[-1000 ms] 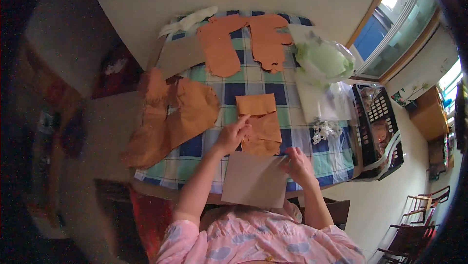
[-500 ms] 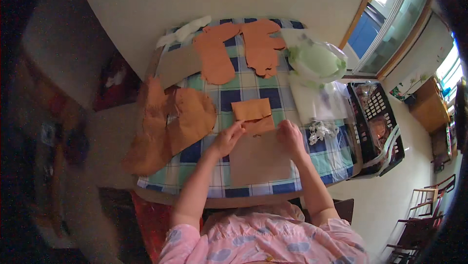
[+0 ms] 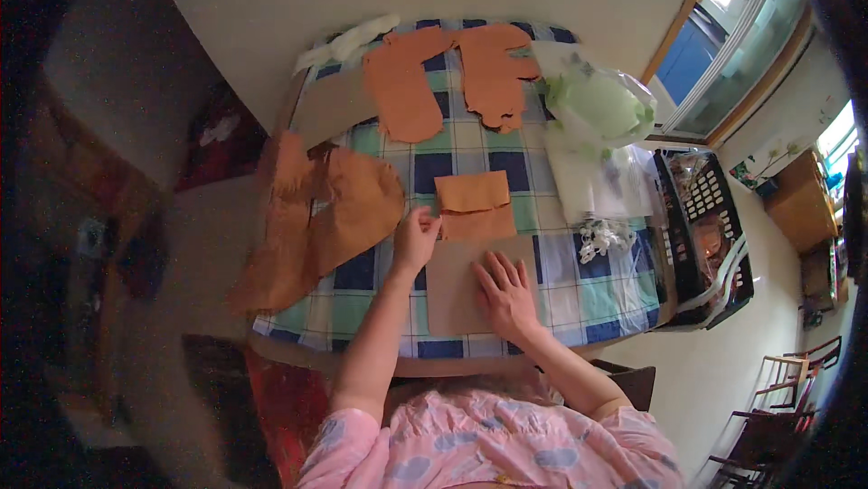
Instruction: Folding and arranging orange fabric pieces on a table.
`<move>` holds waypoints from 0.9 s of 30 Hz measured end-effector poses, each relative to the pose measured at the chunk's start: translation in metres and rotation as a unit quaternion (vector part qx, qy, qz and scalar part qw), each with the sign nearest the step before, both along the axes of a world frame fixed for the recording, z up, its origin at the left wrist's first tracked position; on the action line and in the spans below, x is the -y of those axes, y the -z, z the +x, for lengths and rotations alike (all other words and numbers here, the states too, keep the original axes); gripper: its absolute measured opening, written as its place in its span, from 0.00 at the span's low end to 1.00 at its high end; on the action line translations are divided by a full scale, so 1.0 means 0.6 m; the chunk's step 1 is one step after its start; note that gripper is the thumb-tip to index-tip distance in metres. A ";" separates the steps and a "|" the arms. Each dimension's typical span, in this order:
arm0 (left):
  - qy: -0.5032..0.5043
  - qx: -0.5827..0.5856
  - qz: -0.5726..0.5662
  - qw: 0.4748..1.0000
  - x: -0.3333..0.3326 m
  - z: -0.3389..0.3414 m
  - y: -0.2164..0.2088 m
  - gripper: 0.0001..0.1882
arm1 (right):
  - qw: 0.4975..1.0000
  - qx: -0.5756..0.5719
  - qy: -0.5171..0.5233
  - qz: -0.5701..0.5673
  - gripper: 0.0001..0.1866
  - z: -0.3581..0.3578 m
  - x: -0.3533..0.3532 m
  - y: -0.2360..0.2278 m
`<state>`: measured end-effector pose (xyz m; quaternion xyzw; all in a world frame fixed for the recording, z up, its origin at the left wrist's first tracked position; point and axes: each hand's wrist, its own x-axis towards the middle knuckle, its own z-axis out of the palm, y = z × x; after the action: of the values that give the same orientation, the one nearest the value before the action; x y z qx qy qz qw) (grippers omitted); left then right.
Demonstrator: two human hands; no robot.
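A folded orange piece of cloth-like material [image 3: 476,192] lies on the checked tablecloth in front of me, a seam or slit running across its middle. At its left edge is my left hand [image 3: 416,242], fingers loosely bent, with a gap between thumb and forefinger. Just below that piece lies a flat grey-brown sheet [image 3: 452,295]. My right hand [image 3: 509,297] rests flat on its right part, fingers spread, holding nothing. To the left is a large, creased orange-brown piece [image 3: 348,213], hanging partly over the table edge.
Two orange cut-outs [image 3: 407,96] lie at the back, near a white strip [image 3: 348,42] and a grey sheet [image 3: 339,109]. On the right are a pale green bundle in clear plastic [image 3: 601,109], clear sheets [image 3: 597,186], white cords [image 3: 604,239] and a black basket [image 3: 703,213].
My right hand has left the folded orange piece, moved down and flattened on the grey-brown sheet. My left hand has shifted slightly left. The folded piece now lies flatter.
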<state>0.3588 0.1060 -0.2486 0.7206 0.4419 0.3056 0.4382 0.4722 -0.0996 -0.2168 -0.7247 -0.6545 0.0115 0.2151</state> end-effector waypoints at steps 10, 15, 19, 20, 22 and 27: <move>0.123 -0.145 -0.069 0.979 -0.068 0.036 0.031 0.25 | 1.000 0.000 0.001 0.011 0.26 0.001 0.003 0.012; 0.148 -0.133 -0.098 0.975 -0.054 0.039 0.017 0.19 | 1.000 -0.007 0.006 0.017 0.26 0.004 0.001 0.018; 0.131 -0.124 -0.090 0.980 -0.035 0.045 -0.018 0.15 | 0.999 0.019 0.020 0.019 0.25 0.002 0.006 0.015; 0.134 -0.126 -0.088 0.979 -0.032 0.045 -0.018 0.15 | 0.999 0.024 0.019 0.023 0.25 0.002 0.007 0.015; 0.105 -0.069 -0.101 0.987 -0.032 0.036 -0.008 0.13 | 0.999 0.021 0.010 0.026 0.24 -0.003 0.012 0.015; 0.126 -0.105 -0.096 0.982 -0.035 0.027 -0.019 0.13 | 1.000 0.014 0.001 -0.003 0.24 -0.008 0.016 0.003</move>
<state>0.3750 0.1268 -0.2375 0.7534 0.4184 0.1264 0.4913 0.4672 -0.1089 -0.2185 -0.7258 -0.6569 0.0029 0.2040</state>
